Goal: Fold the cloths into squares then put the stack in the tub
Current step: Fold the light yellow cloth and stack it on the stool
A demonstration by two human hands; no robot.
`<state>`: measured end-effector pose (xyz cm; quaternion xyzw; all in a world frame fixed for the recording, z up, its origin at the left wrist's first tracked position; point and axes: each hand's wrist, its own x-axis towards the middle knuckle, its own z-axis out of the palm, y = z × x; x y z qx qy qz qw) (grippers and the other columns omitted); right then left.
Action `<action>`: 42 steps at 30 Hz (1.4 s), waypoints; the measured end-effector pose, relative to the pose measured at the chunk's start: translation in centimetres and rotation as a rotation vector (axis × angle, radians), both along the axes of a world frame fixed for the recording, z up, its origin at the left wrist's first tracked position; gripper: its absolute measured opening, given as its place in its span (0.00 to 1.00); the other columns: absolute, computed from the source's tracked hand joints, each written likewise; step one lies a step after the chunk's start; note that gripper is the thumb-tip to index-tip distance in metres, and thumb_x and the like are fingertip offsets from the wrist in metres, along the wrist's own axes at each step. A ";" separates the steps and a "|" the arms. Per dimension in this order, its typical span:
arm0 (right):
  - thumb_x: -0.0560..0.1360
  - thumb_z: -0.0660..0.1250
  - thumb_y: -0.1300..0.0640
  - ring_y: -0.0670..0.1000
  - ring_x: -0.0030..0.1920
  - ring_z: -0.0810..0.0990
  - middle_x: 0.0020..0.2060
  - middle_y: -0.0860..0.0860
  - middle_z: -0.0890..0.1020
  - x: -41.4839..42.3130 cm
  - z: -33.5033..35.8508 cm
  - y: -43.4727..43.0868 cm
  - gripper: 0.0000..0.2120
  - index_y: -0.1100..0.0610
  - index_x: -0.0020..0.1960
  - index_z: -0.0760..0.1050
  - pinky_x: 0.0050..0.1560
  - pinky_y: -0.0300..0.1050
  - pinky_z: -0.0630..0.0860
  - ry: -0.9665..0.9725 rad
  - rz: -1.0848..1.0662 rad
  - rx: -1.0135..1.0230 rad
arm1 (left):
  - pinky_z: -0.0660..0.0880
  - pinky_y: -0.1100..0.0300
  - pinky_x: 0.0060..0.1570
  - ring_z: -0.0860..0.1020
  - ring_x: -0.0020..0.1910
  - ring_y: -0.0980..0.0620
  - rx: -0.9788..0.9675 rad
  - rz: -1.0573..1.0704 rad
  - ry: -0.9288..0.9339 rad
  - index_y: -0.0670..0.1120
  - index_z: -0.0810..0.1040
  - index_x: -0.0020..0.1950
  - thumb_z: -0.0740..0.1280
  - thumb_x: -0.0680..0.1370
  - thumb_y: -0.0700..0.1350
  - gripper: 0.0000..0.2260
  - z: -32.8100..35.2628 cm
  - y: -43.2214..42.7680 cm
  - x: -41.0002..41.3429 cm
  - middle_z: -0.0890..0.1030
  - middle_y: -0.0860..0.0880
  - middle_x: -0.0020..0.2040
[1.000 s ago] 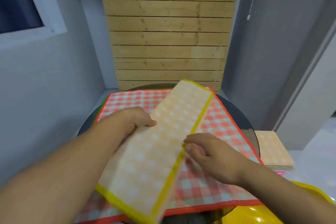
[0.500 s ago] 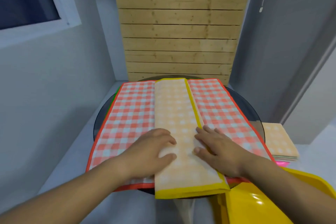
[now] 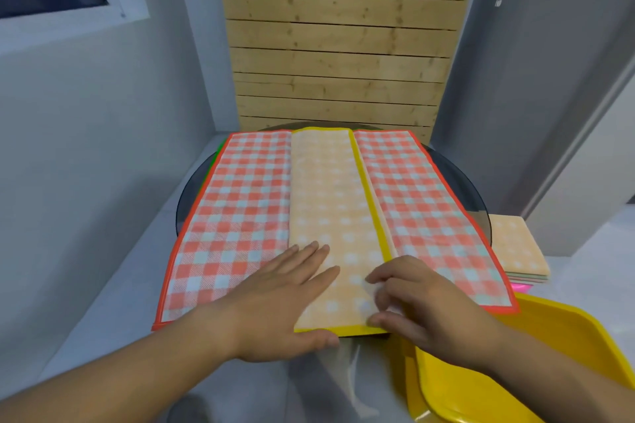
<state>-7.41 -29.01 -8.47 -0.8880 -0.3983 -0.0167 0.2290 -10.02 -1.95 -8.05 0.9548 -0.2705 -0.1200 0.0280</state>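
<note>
Orange gingham lies under both hands: the left hand [image 3: 275, 302] is spread flat, fingers straight, on the near end of the long folded orange cloth [image 3: 330, 199]. Just beside it, the right hand [image 3: 426, 312] curls and pinches that cloth's near right corner. The strip runs lengthwise over a spread red checked cloth [image 3: 240, 216] on the round glass bench [image 3: 457, 175]. A stack [image 3: 515, 247] of folded squares sits past the bench's right edge, and a yellow tub [image 3: 567, 336] stands at the near right.

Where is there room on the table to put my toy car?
Bare glass shows only at the table's right rim, between the red checked cloth and the folded stack, plus a sliver at the left. The near edge is crowded: left hand and right hand on the yellow cloth.
</note>
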 end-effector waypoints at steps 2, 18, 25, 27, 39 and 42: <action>0.75 0.66 0.36 0.40 0.62 0.70 0.60 0.40 0.75 -0.4 -0.2 -0.2 0.13 0.45 0.45 0.77 0.58 0.38 0.72 0.015 0.019 0.022 | 0.28 0.62 0.72 0.22 0.72 0.62 -0.007 -0.022 0.010 0.62 0.35 0.81 0.51 0.78 0.74 0.39 0.1 -0.2 -0.2 0.27 0.59 0.78; 0.76 0.63 0.37 0.39 0.60 0.73 0.57 0.38 0.79 -1.2 -0.5 0.0 0.15 0.45 0.51 0.81 0.56 0.36 0.76 -0.026 -0.008 0.038 | 0.30 0.62 0.73 0.27 0.76 0.60 -0.034 -0.031 0.012 0.60 0.39 0.82 0.52 0.77 0.74 0.39 -0.1 -0.2 -0.1 0.31 0.56 0.81; 0.81 0.59 0.41 0.42 0.52 0.79 0.51 0.42 0.82 -1.0 0.5 0.4 0.16 0.49 0.52 0.81 0.50 0.36 0.78 -0.154 0.053 0.035 | 0.33 0.64 0.73 0.29 0.76 0.64 -0.127 -0.009 0.136 0.60 0.35 0.81 0.67 0.68 0.76 0.55 1.2 0.5 0.3 0.33 0.63 0.79; 0.81 0.57 0.40 0.41 0.51 0.79 0.49 0.41 0.82 -0.7 1.1 0.6 0.17 0.49 0.53 0.80 0.49 0.35 0.78 -0.131 0.032 0.081 | 0.34 0.65 0.73 0.31 0.76 0.65 -0.159 0.019 0.171 0.60 0.35 0.81 0.72 0.66 0.74 0.59 1.9 1.3 0.8 0.34 0.64 0.79; 0.73 0.68 0.47 0.40 0.43 0.77 0.40 0.38 0.81 5.1 9.4 4.5 0.05 0.45 0.42 0.81 0.40 0.29 0.70 0.052 -0.230 0.500 | 0.74 0.59 0.66 0.78 0.60 0.65 -0.720 0.330 0.119 0.65 0.75 0.64 0.69 0.79 0.54 0.14 2.5 3.7 5.8 0.80 0.65 0.61; 0.71 0.74 0.47 0.42 0.41 0.78 0.39 0.43 0.82 7.8 8.9 4.9 0.08 0.50 0.45 0.82 0.42 0.35 0.72 0.149 -0.326 0.703 | 0.77 0.59 0.62 0.81 0.54 0.63 -0.830 0.413 0.132 0.62 0.79 0.58 0.66 0.83 0.50 0.08 2.0 3.4 7.1 0.83 0.63 0.56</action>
